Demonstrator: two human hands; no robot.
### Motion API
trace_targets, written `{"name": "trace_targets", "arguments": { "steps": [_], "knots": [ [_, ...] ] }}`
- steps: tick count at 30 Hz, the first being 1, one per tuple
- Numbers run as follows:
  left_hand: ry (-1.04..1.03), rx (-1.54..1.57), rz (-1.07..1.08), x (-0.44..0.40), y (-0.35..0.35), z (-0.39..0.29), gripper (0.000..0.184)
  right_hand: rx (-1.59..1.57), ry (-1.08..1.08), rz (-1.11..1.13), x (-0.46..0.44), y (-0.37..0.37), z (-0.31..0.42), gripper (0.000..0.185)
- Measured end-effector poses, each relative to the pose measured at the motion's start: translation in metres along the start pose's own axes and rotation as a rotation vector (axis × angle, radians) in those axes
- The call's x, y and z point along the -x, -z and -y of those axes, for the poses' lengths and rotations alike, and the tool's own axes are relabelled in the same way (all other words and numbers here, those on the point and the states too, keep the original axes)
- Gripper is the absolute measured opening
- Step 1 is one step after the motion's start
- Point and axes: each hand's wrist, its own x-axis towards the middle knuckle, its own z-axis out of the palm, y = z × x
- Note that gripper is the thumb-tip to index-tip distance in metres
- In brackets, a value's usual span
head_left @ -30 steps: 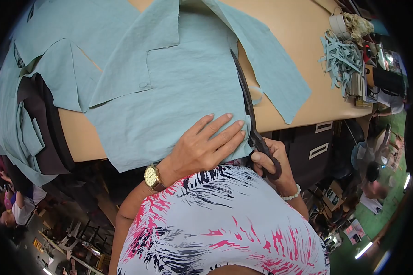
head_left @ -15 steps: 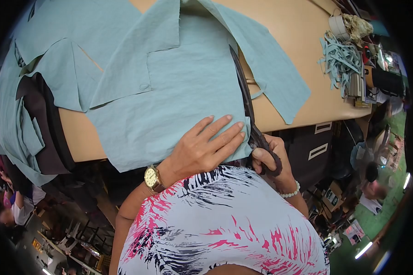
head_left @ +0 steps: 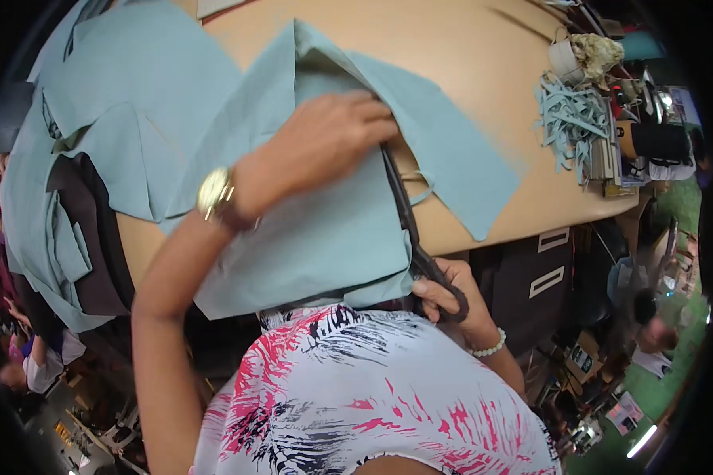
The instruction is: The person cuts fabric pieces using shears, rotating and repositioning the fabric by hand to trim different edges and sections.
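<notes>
A light blue-green cloth [head_left: 317,245] lies at the front edge of the tan table [head_left: 467,63], its upper part folded up into a peak. My left hand [head_left: 333,134], slightly blurred, reaches over it to the fold near the scissor tips; its fingers are bent together, and what they pinch is hidden. Large dark scissors [head_left: 402,202] run along the cloth's right edge, blades close together. My right hand [head_left: 451,293] grips their handles at the table edge. A thin strip of cloth [head_left: 426,186] curls just right of the blades.
More blue-green fabric [head_left: 158,63] and a dark folded cloth [head_left: 91,237] cover the table's left. Cloth scraps [head_left: 570,119], a white roll [head_left: 564,62] and books [head_left: 602,162] sit at the right. Dark drawers [head_left: 523,277] stand under the table. Part of another person [head_left: 43,364] shows far left.
My left hand has lifted from the cloth's lower right corner and moved up to the fold by the scissor tips. The view has shifted, and the scissors remain in my right hand.
</notes>
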Motion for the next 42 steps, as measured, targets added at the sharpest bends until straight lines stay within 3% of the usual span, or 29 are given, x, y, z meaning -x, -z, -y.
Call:
{"name": "trace_targets", "arguments": {
  "steps": [4, 8, 13, 16, 19, 22, 23, 33, 42],
  "knots": [
    [-0.066, 0.110, -0.101, -0.083, -0.014, 0.064, 0.025, -0.031, 0.015, 0.036, 0.000, 0.004, 0.002, 0.021],
    [-0.025, -0.116, -0.129, -0.133, -0.024, 0.104, 0.027, -0.089, 0.015, 0.074, -0.002, 0.008, -0.005, 0.021],
    [0.101, -0.397, -0.466, -0.142, -0.044, 0.146, 0.028, -0.114, -0.024, 0.096, -0.001, 0.012, -0.004, 0.023],
    [0.009, -0.375, -0.562, -0.121, -0.023, 0.131, 0.029, -0.181, -0.008, 0.113, -0.002, 0.017, -0.009, 0.024],
    [-0.196, -0.251, -0.213, -0.072, -0.007, 0.096, 0.041, -0.232, -0.027, 0.113, -0.003, 0.022, -0.012, 0.021],
    [-0.100, -0.085, 0.077, -0.025, -0.012, 0.071, 0.065, -0.262, -0.024, 0.126, -0.003, 0.024, -0.011, 0.021],
    [-0.047, -0.108, 0.160, -0.018, -0.013, 0.071, 0.089, -0.271, -0.016, 0.136, -0.003, 0.025, -0.011, 0.021],
    [0.002, -0.181, 0.035, -0.009, -0.019, 0.067, 0.096, -0.152, 0.095, 0.108, -0.013, 0.011, -0.002, 0.035],
    [0.066, -0.184, 0.022, -0.007, -0.027, 0.065, 0.098, -0.137, 0.081, 0.079, -0.015, 0.003, -0.002, 0.034]
  ]
}}
